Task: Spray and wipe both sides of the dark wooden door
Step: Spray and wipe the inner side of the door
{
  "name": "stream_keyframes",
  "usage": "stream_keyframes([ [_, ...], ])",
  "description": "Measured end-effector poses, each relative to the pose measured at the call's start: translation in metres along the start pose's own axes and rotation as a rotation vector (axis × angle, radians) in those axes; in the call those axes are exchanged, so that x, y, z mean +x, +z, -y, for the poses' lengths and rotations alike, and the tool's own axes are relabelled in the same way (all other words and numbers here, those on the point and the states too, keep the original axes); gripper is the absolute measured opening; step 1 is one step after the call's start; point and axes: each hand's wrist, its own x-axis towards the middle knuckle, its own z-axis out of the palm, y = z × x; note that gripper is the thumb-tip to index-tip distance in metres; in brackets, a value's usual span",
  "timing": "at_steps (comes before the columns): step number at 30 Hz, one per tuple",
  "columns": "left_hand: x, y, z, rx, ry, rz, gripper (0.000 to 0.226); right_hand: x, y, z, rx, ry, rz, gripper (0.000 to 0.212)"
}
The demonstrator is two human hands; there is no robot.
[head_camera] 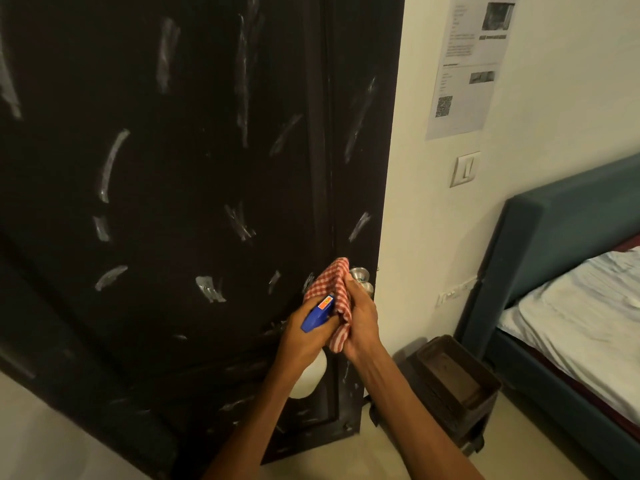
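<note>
Holding both tools at once, the person stands close to the dark door, which fills the left and centre of the view and is streaked w/ pale foamy smears from top to bottom, so the spraying looks done on this side and wiping not yet. Left hand has its fingers wrapped round the neck of a spray bottle, blue head up, white body hanging below the palm, prob. kept there so it's ready w/o putting it down. Right hand is closed on a red-checked cloth, which is bunched betw. the two hands and touching the bottle head; looks like the cloth is being gathered into a pad for wiping. Both hands sit just in front of the metal knob at the door's right edge. Wall w/ a taped notice and a switch is beside; bed and a small brown bin stand to the right.
</note>
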Motion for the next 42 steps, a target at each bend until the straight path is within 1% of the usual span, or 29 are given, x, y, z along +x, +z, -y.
stream_keyframes([
  [1,0.002,-0.001,0.001,-0.008,0.002,-0.020,0.051,-0.001,0.002,0.001,-0.034,-0.010,0.024,0.039],
  [2,0.005,-0.005,0.004,-0.034,-0.005,-0.042,0.043,-0.002,0.002,0.000,-0.111,-0.028,0.043,0.040],
  [3,-0.001,-0.005,-0.008,-0.028,0.007,-0.066,0.039,-0.004,0.001,-0.001,-0.229,-0.053,0.077,0.044],
  [4,-0.003,-0.005,-0.014,-0.066,0.000,-0.079,0.038,-0.007,0.000,-0.001,-0.385,-0.082,0.121,0.051],
  [6,-0.006,-0.005,-0.024,-0.185,-0.016,-0.098,0.040,-0.011,-0.007,-0.004,-0.648,-0.102,0.270,0.068],
  [8,0.000,-0.011,-0.023,-0.192,-0.034,-0.117,0.046,-0.013,-0.018,-0.003,-0.751,-0.098,0.397,0.078],
  [9,0.006,-0.016,-0.021,-0.167,-0.044,-0.120,0.048,-0.012,-0.024,0.000,-0.765,-0.112,0.427,0.079],
  [10,0.012,-0.021,-0.018,-0.143,-0.079,-0.136,0.044,-0.012,-0.026,0.004,-0.755,-0.123,0.432,0.077],
  [11,0.017,-0.026,-0.016,-0.123,-0.093,-0.155,0.039,-0.011,-0.028,0.009,-0.740,-0.134,0.415,0.071],
  [13,0.025,-0.034,-0.014,-0.111,-0.152,-0.159,0.032,-0.007,-0.030,0.017,-0.731,-0.192,0.353,0.045],
  [15,0.027,-0.039,-0.012,-0.107,-0.173,-0.124,0.029,0.002,-0.034,0.023,-0.811,-0.330,0.288,0.022],
  [16,0.026,-0.041,-0.013,-0.116,-0.195,-0.108,0.026,0.007,-0.036,0.025,-0.873,-0.407,0.256,0.017],
  [18,0.022,-0.045,-0.010,-0.148,-0.209,-0.095,0.024,0.017,-0.038,0.029,-1.032,-0.539,0.183,0.017],
  [20,0.022,-0.048,-0.002,-0.193,-0.181,-0.087,0.038,0.021,-0.037,0.033,-1.227,-0.648,0.145,0.022],
  [22,0.023,-0.050,0.000,-0.237,-0.165,-0.110,0.048,0.019,-0.037,0.030,-1.376,-0.692,0.141,0.022],
  [24,0.028,-0.049,0.001,-0.261,-0.172,-0.147,0.053,0.011,-0.039,0.018,-1.405,-0.701,0.143,0.021],
  [26,0.033,-0.046,-0.001,-0.260,-0.204,-0.189,0.045,0.001,-0.040,0.000,-1.380,-0.729,0.184,0.024],
  [27,0.035,-0.044,-0.002,-0.258,-0.246,-0.211,0.039,-0.003,-0.040,-0.008,-1.342,-0.724,0.217,0.026],
  [29,0.039,-0.040,0.000,-0.280,-0.298,-0.251,0.041,-0.009,-0.037,-0.021,-1.241,-0.694,0.263,0.028],
  [31,0.040,-0.040,0.003,-0.292,-0.294,-0.267,0.044,-0.011,-0.034,-0.025,-1.192,-0.692,0.256,0.032],
  [35,0.041,-0.040,0.008,-0.276,-0.220,-0.292,0.033,-0.012,-0.034,-0.027,-1.219,-0.693,0.229,0.044],
  [36,0.042,-0.039,0.007,-0.272,-0.195,-0.302,0.031,-0.012,-0.034,-0.030,-1.250,-0.682,0.244,0.048],
  [38,0.043,-0.039,0.007,-0.266,-0.184,-0.320,0.028,-0.015,-0.032,-0.038,-1.348,-0.654,0.280,0.067],
  [39,0.043,-0.040,0.005,-0.264,-0.193,-0.323,0.028,-0.016,-0.032,-0.043,-1.377,-0.633,0.293,0.076],
  [40,0.044,-0.042,0.003,-0.266,-0.208,-0.325,0.031,-0.017,-0.032,-0.047,-1.375,-0.612,0.300,0.079],
  [41,0.045,-0.043,0.003,-0.273,-0.227,-0.320,0.035,-0.017,-0.032,-0.050,-1.353,-0.600,0.300,0.075],
  [42,0.046,-0.045,0.003,-0.277,-0.240,-0.315,0.036,-0.016,-0.033,-0.050,-1.325,-0.606,0.292,0.067],
])
